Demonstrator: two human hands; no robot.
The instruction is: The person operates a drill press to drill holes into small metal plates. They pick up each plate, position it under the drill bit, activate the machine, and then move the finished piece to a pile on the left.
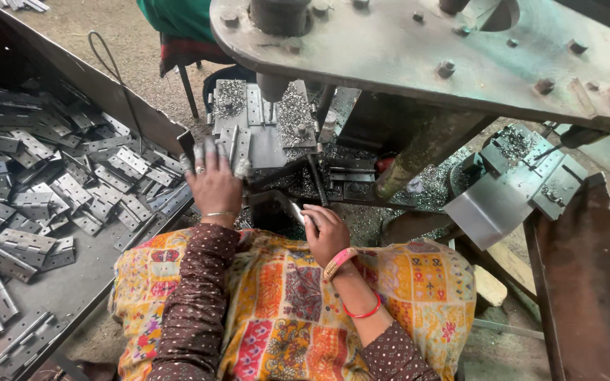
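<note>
Your left hand (213, 185) rests spread on the press bed (262, 144), holding nothing; your right hand (325, 233) pinches a small metal piece (297, 212). The hinge tray (72, 282) lies left; the press plate (418, 56) overhangs.

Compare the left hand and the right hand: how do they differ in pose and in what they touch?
The left hand reaches forward, fingers spread, over the press bed; the right hand stays nearer the body, curled around a small metal piece. The left wears a thin bangle, the right a pink band. Both are bare.
</note>
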